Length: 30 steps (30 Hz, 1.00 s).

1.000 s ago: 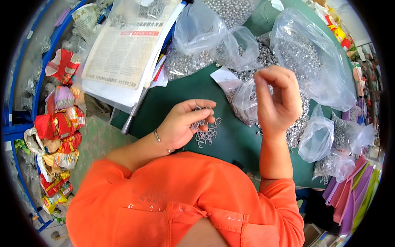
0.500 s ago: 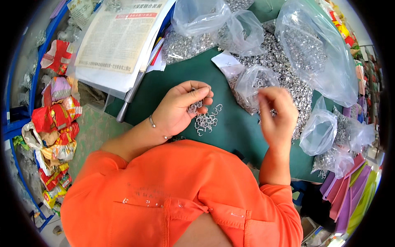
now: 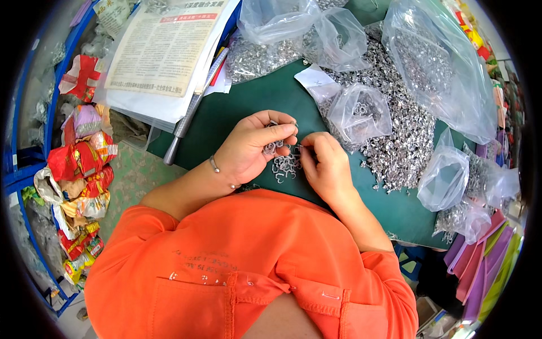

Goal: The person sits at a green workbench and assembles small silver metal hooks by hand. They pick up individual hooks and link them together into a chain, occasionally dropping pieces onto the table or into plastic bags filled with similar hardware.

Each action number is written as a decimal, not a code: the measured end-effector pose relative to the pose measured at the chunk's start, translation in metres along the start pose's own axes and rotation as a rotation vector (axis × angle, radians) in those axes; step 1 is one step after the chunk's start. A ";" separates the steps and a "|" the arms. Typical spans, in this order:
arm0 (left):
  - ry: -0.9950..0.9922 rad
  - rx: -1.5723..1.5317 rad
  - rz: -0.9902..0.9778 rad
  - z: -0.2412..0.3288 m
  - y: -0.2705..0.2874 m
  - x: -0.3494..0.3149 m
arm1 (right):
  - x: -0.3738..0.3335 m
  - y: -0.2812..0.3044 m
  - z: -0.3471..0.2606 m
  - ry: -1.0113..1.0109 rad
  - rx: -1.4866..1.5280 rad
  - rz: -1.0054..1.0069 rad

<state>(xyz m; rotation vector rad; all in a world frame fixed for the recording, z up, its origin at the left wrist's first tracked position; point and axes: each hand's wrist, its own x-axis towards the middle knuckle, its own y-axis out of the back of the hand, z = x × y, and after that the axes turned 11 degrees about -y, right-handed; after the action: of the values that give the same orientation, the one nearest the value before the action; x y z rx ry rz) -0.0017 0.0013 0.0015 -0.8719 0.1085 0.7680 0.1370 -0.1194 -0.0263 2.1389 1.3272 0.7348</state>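
My left hand (image 3: 253, 141) is closed around several small curved metal hooks (image 3: 273, 147), which show between the bent fingers. Its thumb tip and forefinger meet at a tiny metal piece. Just below it, a small pile of silvery C-shaped hooks (image 3: 287, 166) lies on the dark green tabletop (image 3: 220, 121). To the right of that pile, my right hand (image 3: 329, 170) has its thumb and forefinger pinched together, close to the left fingertips. Whatever sits in this pinch is too small to make out.
A large heap of shiny metal bits (image 3: 402, 127) spreads to the right, with an open clear bag (image 3: 357, 113) at its near side. More plastic bags (image 3: 446, 175) stand at the right edge. Papers (image 3: 164, 62) and a metal rod (image 3: 186, 121) lie at the left.
My right hand has come left and inward, from beside the open bag and metal heap to the small pile near my left hand. The left hand stays nearly in place, still holding the hooks.
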 end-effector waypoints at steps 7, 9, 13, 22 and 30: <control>0.048 0.129 -0.139 -0.005 0.004 0.000 | 0.003 0.017 -0.026 -0.104 0.226 0.038; 0.084 0.110 -0.152 -0.004 0.003 0.000 | 0.000 0.011 -0.022 -0.118 0.341 0.087; 0.073 0.089 -0.152 -0.003 0.001 -0.001 | -0.003 0.007 -0.017 -0.134 0.488 0.140; 0.067 -0.010 -0.095 0.000 -0.005 -0.002 | -0.004 0.009 -0.016 -0.051 0.553 0.173; 0.063 0.010 -0.133 0.000 -0.001 -0.002 | -0.003 0.020 -0.021 -0.170 0.733 0.115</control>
<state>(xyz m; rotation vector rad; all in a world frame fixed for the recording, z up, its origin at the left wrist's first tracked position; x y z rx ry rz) -0.0024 -0.0001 0.0024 -0.8852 0.1088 0.6160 0.1342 -0.1266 0.0022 2.7767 1.5433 0.0818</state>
